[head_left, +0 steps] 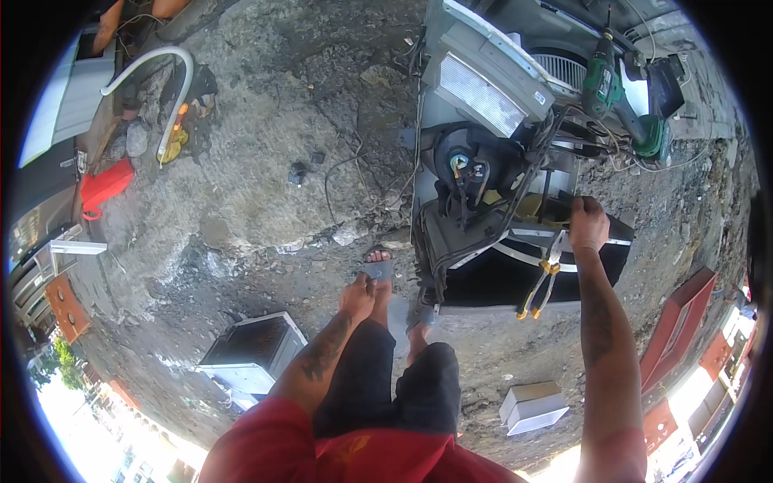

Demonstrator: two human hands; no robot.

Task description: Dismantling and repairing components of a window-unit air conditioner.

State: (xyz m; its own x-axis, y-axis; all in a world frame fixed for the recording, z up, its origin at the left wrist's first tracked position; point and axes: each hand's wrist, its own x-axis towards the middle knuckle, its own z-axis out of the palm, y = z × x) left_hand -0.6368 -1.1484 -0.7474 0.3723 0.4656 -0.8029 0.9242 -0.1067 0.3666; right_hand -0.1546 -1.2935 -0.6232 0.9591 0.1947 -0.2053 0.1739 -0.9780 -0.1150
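My left hand is in front of my sandalled foot, its fingers curled together; anything held in them is too small to make out. My right hand reaches to the right side of a dismantled appliance, fingers closed at the edge of its black panel. What they grip is hidden. Just left of that hand, a pair of pliers with yellow-orange handles lies across the panel. Inside the casing sits a round black motor housing with loose wires at its centre.
A green cordless drill rests at the appliance's far right, beside cables. A grey metal box with a grille leans at its far end. Left lie a red container and a curved white pipe. Boxes stand near my legs.
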